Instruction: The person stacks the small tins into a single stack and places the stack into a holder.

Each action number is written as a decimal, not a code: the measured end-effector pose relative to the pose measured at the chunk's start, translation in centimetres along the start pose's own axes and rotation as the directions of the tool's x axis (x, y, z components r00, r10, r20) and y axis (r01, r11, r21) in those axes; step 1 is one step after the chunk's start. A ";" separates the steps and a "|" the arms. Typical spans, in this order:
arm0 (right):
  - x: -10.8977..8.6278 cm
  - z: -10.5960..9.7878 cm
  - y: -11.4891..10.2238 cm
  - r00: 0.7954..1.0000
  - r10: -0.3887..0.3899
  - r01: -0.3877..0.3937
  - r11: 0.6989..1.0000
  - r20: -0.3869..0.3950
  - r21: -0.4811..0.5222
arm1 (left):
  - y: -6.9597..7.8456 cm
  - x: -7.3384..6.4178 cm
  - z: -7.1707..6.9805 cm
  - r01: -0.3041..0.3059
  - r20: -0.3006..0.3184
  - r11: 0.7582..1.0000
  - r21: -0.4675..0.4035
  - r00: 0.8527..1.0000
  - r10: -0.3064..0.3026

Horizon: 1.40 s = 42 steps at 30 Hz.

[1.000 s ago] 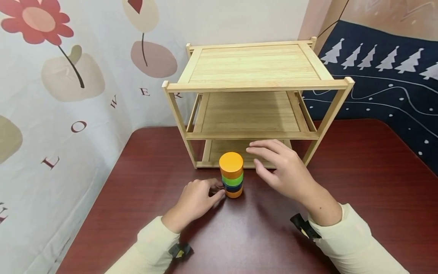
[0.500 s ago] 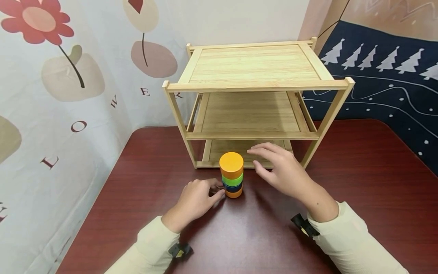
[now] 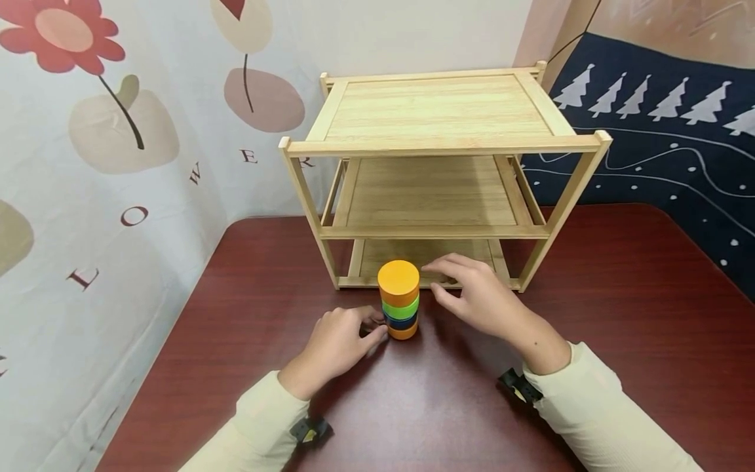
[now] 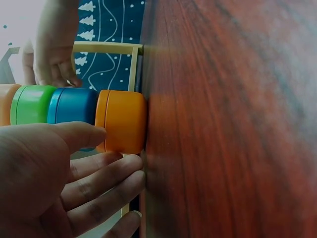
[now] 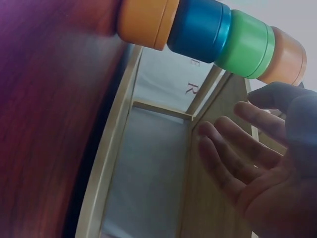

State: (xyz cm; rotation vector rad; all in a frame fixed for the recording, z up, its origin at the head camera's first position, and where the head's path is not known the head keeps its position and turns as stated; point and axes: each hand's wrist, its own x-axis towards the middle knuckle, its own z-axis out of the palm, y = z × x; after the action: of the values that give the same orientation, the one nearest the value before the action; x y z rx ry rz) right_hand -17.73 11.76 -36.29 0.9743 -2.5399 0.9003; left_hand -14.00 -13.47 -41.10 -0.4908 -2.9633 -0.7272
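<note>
Several small round lidded jars stand in an upright stack on the table. From the bottom they are an orange jar (image 4: 125, 121), a dark blue jar (image 5: 199, 29), a green jar (image 5: 246, 43) and another orange jar (image 3: 398, 283) on top. My left hand (image 3: 337, 342) is low at the stack's left side. Its thumb tip is right at the bottom jar's lid, and its loosely bent fingers lie along the jar's side. My right hand (image 3: 485, 296) hovers to the right of the top jar, fingers spread and relaxed, holding nothing. Its fingertips are close to that jar.
A pale wooden three-tier shelf (image 3: 439, 145) stands right behind the stack on the dark red table (image 3: 619, 314). A flower-print cloth (image 3: 177, 131) hangs on the left, and a dark blue tree-print cloth (image 3: 660, 151) at the right. Each wrist wears a black strap.
My right hand has moved a little down and left, closer to the top jar. The left hand and the stack have stayed in place.
</note>
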 end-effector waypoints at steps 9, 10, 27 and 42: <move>0.0 0.8 0.7 0.999 -0.001 0.002 1.000 0.053 -0.022 | 0.0 0.1 0.0 0.003 0.000 1.000 -0.001 1.000 -0.003; 0.0 0.8 0.7 0.998 -0.001 0.003 1.000 0.061 -0.026 | 0.0 0.1 0.1 0.004 0.000 1.000 -0.001 1.000 -0.004; -0.2 1.5 0.4 0.975 0.022 -0.025 1.000 0.221 0.012 | 0.0 0.0 0.0 0.001 -0.004 1.000 0.002 1.000 -0.001; -0.4 2.1 0.4 0.961 0.008 -0.012 1.000 0.275 0.013 | 0.1 0.0 0.0 -0.001 0.001 1.000 0.008 1.000 0.001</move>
State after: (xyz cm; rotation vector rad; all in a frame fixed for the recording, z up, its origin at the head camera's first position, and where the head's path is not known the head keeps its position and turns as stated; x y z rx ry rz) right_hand -17.76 10.87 -38.29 1.1655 -2.7715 0.8375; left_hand -13.96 -13.44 -41.06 -0.4929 -2.9653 -0.7152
